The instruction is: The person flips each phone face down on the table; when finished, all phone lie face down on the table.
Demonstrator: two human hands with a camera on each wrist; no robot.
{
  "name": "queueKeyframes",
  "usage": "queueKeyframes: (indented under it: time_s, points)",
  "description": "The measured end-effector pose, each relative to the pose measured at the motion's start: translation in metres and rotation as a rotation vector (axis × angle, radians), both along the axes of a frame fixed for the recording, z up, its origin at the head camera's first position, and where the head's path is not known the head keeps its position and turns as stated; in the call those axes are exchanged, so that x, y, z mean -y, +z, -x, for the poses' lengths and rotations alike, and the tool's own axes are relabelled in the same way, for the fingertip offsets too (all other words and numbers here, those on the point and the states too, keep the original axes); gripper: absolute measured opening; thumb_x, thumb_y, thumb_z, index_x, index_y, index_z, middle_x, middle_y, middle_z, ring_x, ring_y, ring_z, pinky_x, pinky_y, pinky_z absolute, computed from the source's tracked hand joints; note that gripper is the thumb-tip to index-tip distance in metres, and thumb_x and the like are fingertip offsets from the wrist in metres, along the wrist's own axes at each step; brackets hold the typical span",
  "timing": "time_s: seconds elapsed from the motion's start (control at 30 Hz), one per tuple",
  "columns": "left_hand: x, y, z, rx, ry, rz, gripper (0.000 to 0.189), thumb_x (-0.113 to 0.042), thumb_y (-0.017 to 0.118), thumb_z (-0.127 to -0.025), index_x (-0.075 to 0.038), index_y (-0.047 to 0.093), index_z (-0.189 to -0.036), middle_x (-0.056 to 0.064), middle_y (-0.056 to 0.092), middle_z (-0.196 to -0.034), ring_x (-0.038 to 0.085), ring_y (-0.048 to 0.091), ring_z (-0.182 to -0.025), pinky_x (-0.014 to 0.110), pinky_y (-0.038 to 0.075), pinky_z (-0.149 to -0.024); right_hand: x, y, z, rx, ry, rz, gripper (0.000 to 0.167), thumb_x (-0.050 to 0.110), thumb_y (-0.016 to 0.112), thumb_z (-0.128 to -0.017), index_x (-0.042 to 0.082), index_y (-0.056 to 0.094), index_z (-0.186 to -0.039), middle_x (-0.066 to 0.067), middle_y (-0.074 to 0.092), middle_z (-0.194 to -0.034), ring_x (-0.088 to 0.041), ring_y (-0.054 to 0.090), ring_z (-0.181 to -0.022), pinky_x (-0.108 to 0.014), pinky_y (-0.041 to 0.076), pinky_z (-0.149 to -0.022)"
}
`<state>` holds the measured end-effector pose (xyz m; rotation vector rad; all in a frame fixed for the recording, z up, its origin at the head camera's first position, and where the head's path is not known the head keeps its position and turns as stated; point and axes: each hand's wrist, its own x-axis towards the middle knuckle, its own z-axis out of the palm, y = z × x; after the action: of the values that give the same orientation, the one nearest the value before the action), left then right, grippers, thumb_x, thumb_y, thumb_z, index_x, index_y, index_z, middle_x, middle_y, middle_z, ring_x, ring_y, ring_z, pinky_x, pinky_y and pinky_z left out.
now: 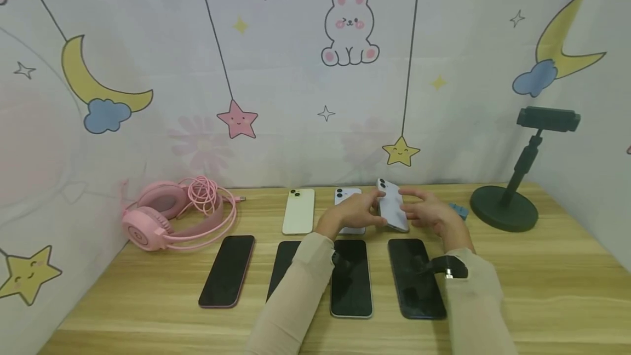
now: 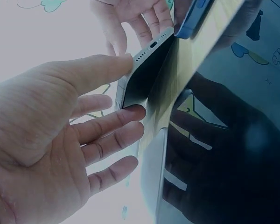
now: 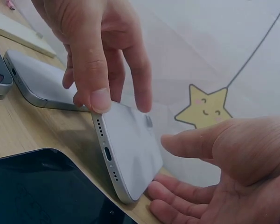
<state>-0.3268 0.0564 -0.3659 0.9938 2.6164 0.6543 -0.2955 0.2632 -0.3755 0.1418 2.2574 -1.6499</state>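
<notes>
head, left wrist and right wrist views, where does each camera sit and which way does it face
Head: worn on the head, facing forward and down over the table; left hand, right hand and both sleeves show.
Left wrist: on that wrist, facing the tilted phone's dark side; both hands show.
Right wrist: on that wrist, facing its pale back; right hand lower right, left hand's fingers above.
Shared: both wrist views show the phone's port edge.
</notes>
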Motion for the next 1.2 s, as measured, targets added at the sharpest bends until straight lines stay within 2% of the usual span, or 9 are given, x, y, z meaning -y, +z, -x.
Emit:
queueKeyframes:
  time_s: [0.23, 0.5, 0.6, 0.8, 0.93, 1.1, 1.2]
  points:
    - [-0.0006, -0.0005, -0.0003, 0.037, -0.011, -0.012, 0.070, -0.027, 0.070, -0.096, -0.007, 0.036, -0.153, 0.009, 0.066, -0.122, 0.015, 0.062, -0.108, 0.027, 0.046, -0.093, -0.0009, 0.0012, 0.0009, -0.001, -0.012, -0.001, 0.058, 0.012, 0.051, -0.104, 0.008, 0.029, -0.158, -0.025, 0.031, -0.152, -0.033, 0.051, -0.120, -0.040, 0.047, -0.096]
    - [-0.0051, -0.0030, -0.0031, 0.022, -0.007, 0.039, 0.070, -0.032, 0.066, -0.098, -0.009, 0.033, -0.156, 0.009, 0.056, -0.140, 0.015, 0.056, -0.119, 0.029, 0.043, -0.101, -0.0019, 0.0009, -0.0005, 0.026, -0.029, 0.037, 0.058, 0.011, 0.052, -0.105, 0.009, 0.029, -0.158, -0.024, 0.034, -0.149, -0.028, 0.055, -0.113, -0.037, 0.051, -0.092]
    - [-0.0059, -0.0032, -0.0039, 0.023, -0.014, 0.040, 0.067, -0.029, 0.063, -0.100, -0.010, 0.033, -0.156, 0.009, 0.060, -0.134, 0.013, 0.058, -0.112, 0.028, 0.044, -0.098, -0.0023, 0.0009, -0.0011, 0.022, -0.030, 0.031, 0.058, 0.011, 0.052, -0.104, 0.009, 0.029, -0.158, -0.024, 0.034, -0.149, -0.026, 0.054, -0.112, -0.036, 0.051, -0.090]
    - [-0.0069, -0.0027, -0.0031, 0.024, -0.029, 0.026, 0.055, -0.015, 0.054, -0.103, -0.009, 0.035, -0.155, 0.009, 0.064, -0.122, 0.013, 0.058, -0.091, 0.025, 0.044, -0.083, -0.0044, 0.0003, -0.0010, 0.017, -0.032, 0.012, 0.058, 0.011, 0.051, -0.105, 0.008, 0.029, -0.158, -0.024, 0.029, -0.151, -0.028, 0.051, -0.115, -0.035, 0.050, -0.091]
    - [-0.0081, -0.0022, -0.0027, 0.001, -0.033, 0.050, 0.053, -0.012, 0.051, -0.103, -0.008, 0.036, -0.154, 0.010, 0.064, -0.124, 0.013, 0.055, -0.091, 0.025, 0.042, -0.082, -0.0046, 0.0000, -0.0007, 0.019, -0.033, 0.014, 0.058, 0.011, 0.050, -0.105, 0.008, 0.027, -0.158, -0.025, 0.025, -0.154, -0.031, 0.049, -0.120, -0.037, 0.049, -0.094]
    - [-0.0095, -0.0032, -0.0027, -0.029, -0.053, 0.067, 0.054, -0.011, 0.055, -0.101, -0.004, 0.038, -0.153, 0.009, 0.065, -0.114, 0.013, 0.054, -0.087, 0.024, 0.042, -0.080, -0.0051, -0.0002, -0.0016, 0.024, -0.027, 0.016, 0.059, 0.010, 0.050, -0.105, 0.008, 0.026, -0.158, -0.027, 0.022, -0.155, -0.033, 0.047, -0.122, -0.040, 0.047, -0.097]
    - [-0.0098, -0.0030, -0.0037, -0.052, -0.063, 0.081, 0.054, -0.012, 0.058, -0.100, -0.003, 0.041, -0.151, 0.010, 0.065, -0.116, 0.014, 0.053, -0.087, 0.023, 0.041, -0.079, -0.0055, -0.0002, -0.0018, 0.026, -0.028, 0.007, 0.059, 0.010, 0.050, -0.105, 0.009, 0.026, -0.158, -0.027, 0.022, -0.155, -0.034, 0.046, -0.123, -0.041, 0.046, -0.099]
